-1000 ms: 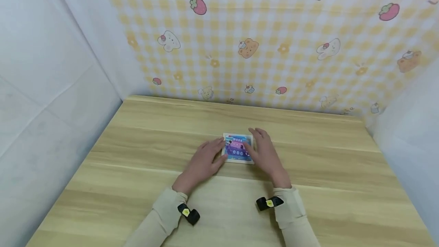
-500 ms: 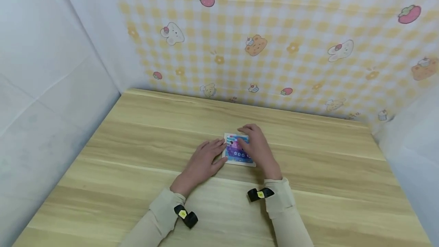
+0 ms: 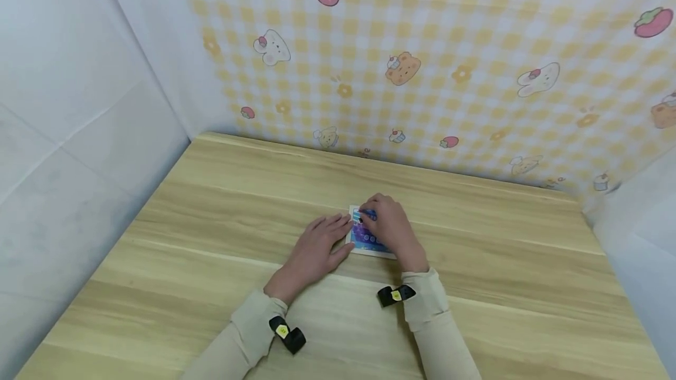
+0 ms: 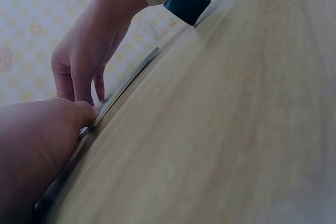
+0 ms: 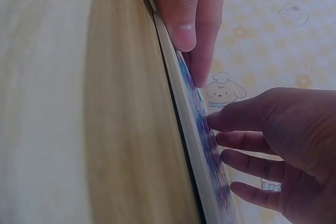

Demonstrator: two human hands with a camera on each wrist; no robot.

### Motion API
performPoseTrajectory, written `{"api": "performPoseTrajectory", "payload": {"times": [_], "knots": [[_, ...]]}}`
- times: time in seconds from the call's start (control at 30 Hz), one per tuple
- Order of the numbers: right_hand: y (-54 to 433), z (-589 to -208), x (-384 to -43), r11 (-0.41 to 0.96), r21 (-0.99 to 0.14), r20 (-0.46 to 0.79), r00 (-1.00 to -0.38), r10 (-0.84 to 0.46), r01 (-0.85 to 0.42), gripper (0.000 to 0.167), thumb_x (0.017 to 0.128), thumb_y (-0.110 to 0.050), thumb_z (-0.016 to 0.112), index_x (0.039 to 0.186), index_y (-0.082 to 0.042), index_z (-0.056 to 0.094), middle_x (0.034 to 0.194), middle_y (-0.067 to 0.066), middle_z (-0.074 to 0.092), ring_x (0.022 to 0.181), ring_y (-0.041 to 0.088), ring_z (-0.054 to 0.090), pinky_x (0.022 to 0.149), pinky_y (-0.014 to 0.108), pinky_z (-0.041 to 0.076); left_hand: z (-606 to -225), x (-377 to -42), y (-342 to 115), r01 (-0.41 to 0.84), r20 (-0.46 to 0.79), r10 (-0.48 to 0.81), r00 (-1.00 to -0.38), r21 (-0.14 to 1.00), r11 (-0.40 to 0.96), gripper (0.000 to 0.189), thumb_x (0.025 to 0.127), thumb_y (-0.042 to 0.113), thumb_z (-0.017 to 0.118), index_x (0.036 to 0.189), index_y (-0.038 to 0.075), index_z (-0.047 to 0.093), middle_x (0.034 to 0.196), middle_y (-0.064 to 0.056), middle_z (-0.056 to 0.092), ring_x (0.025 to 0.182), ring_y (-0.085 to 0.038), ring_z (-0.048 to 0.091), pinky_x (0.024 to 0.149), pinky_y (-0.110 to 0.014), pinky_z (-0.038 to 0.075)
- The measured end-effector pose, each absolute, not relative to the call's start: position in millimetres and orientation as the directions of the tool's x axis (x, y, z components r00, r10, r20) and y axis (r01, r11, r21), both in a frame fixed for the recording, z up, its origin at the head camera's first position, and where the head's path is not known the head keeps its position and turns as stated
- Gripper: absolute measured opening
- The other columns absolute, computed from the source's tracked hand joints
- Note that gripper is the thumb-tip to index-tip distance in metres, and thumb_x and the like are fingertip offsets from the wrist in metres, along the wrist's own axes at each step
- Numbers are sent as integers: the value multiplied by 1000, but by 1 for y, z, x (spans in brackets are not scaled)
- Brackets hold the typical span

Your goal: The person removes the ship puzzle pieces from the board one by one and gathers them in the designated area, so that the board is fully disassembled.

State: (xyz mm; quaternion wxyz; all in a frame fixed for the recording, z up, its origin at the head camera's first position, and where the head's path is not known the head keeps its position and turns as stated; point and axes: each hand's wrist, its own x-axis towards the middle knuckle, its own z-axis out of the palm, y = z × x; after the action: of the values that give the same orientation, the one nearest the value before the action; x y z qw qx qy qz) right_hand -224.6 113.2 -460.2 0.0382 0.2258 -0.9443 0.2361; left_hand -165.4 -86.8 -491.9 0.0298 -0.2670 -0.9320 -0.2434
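Observation:
A small flat square board (image 3: pixel 363 238) with a pale border and a blue and purple printed picture lies on the wooden table. In the head view, my left hand (image 3: pixel 315 249) lies along its left side, fingers and thumb extended at the edge. The left thumb (image 5: pixel 184 35) rests over the board's edge in the right wrist view. My right hand (image 3: pixel 392 227) arches over the right part of the picture and covers much of it. Its thumb and fingertips, bent down and slightly apart, touch the picture face in the right wrist view.
The wooden table (image 3: pixel 211 216) reaches back to a yellow checked cloth (image 3: pixel 359 34) with cartoon prints. White panels stand at the left (image 3: pixel 79 104) and right (image 3: pixel 644 216). Each wrist wears a black strap; the right strap (image 3: pixel 396 295) shows near the cuff.
My right hand has moved left across the picture, its fingers drawing closer to the thumb and covering more of it. My left hand stays at the board's left edge. The head view has tilted slightly.

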Motion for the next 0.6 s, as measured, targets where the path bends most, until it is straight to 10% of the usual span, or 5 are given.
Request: {"api": "performPoseTrajectory", "payload": {"times": [0.6], "knots": [[111, -462, -229, 827, -392, 189, -915, -357, -404, 14, 98, -10, 69, 103, -4, 81, 107, 12, 73, 102, 34, 67, 92, 59, 49, -493, -173, -85, 506, 177, 482, -858, 446, 738, 52, 106, 39, 57, 149, 10, 56, 157, -2, 49, 149, -23, 41, 125, -48, 24]]}}
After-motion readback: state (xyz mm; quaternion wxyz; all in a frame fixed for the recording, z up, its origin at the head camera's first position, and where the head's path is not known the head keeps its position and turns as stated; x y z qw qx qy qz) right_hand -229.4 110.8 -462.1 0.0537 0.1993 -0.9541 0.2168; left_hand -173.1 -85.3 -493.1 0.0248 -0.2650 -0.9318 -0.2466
